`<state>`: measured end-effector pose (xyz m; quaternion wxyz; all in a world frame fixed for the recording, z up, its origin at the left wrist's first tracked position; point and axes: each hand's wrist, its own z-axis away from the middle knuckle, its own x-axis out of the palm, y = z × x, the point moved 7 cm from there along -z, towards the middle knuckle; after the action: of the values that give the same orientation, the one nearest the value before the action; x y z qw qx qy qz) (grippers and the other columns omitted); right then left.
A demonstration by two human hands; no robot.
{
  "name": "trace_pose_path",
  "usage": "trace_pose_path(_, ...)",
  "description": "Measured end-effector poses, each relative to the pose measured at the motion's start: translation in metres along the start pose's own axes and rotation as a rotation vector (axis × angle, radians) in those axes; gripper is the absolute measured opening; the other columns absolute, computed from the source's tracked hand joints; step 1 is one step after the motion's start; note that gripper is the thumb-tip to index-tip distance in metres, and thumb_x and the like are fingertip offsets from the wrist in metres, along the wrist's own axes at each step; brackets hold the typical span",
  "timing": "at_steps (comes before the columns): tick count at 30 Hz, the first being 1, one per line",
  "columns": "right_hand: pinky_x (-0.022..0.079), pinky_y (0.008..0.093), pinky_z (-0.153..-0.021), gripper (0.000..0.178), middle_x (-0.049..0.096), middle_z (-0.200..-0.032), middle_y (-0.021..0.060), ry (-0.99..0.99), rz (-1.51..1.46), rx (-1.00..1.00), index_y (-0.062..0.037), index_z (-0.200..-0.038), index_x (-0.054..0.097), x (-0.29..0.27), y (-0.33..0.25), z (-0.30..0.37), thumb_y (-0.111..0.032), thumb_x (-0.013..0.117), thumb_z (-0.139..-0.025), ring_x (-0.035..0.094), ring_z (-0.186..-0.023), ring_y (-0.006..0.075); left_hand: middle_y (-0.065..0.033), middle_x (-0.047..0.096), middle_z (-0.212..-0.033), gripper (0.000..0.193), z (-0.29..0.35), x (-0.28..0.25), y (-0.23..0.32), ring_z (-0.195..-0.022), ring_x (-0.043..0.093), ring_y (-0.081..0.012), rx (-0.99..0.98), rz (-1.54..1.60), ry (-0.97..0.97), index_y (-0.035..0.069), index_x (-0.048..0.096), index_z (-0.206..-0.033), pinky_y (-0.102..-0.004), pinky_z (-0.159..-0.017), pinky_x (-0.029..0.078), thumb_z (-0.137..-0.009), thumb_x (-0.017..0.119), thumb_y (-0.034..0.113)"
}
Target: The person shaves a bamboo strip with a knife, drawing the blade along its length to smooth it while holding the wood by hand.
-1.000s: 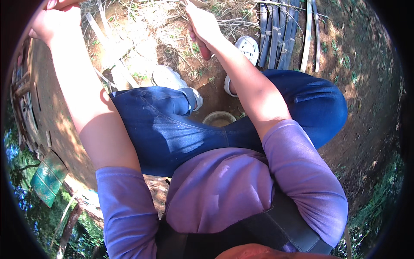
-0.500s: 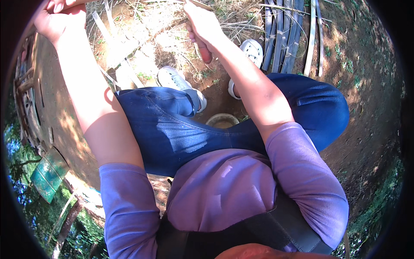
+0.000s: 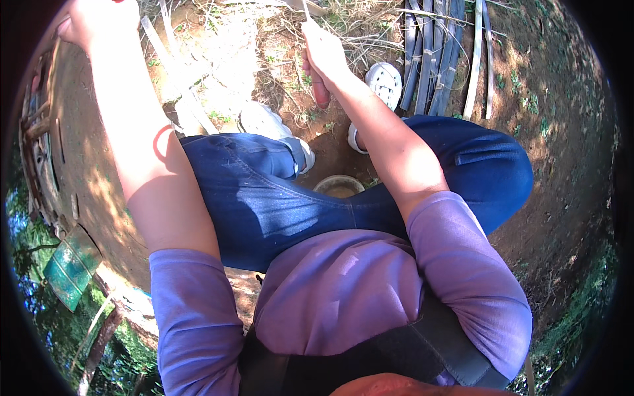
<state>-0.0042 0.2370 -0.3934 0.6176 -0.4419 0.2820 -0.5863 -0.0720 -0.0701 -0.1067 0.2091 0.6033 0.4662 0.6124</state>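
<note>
My left hand (image 3: 109, 25) is at the top left rim in bright sun, its fingers curled closed. The picture edge and glare hide whatever it grips. My right hand (image 3: 325, 56), at the top centre, is wrapped round a knife by its reddish-brown handle (image 3: 321, 94), whose rounded butt points back toward me. A thin pale blade (image 3: 306, 9) sticks out past the fingers and runs out of the picture at the top. Below this hand are dry straw-like shavings (image 3: 281, 79) on the soil.
Several long dark strips (image 3: 432, 59) lie bundled at the upper right, with pale strips (image 3: 474, 63) beside them. A bowl (image 3: 339, 185) stands between my legs. My white clogs (image 3: 384, 84) rest on the dirt. A green panel (image 3: 71, 267) leans at the left.
My right hand has moved slightly right and down, the knife with it. My left hand has shifted a little to the right and up, and its grip looks turned.
</note>
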Motion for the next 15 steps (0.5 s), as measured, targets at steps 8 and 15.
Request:
trace_pose_path(8,0.045,0.0286,-0.045,0.037,0.05,-0.055,0.0023,-0.08,0.178,-0.319,-0.004,-0.087,0.06,0.028,-0.031,0.01,-0.037,0.05,-0.101,0.051,-0.044,0.0124,-0.0028,0.036,-0.058,0.021,0.03,0.031,0.005,-0.054,0.042,-0.0192,0.174,-0.146,0.136,0.011,0.039,-0.07,-0.0388,-0.057,0.042,-0.085,0.054,0.013)
trace_pose_path(15,0.044,0.0281,-0.043,0.045,0.053,-0.06,0.0027,-0.136,0.057,-0.009,-0.0026,-0.085,0.057,0.028,-0.034,0.012,-0.043,0.049,-0.101,0.05,-0.046,0.0114,-0.0029,0.038,-0.059,0.021,0.049,0.048,-0.002,-0.055,0.044,-0.0187,0.292,-0.266,0.263,0.01,0.04,-0.072,-0.0383,-0.057,0.044,-0.087,0.054,0.013)
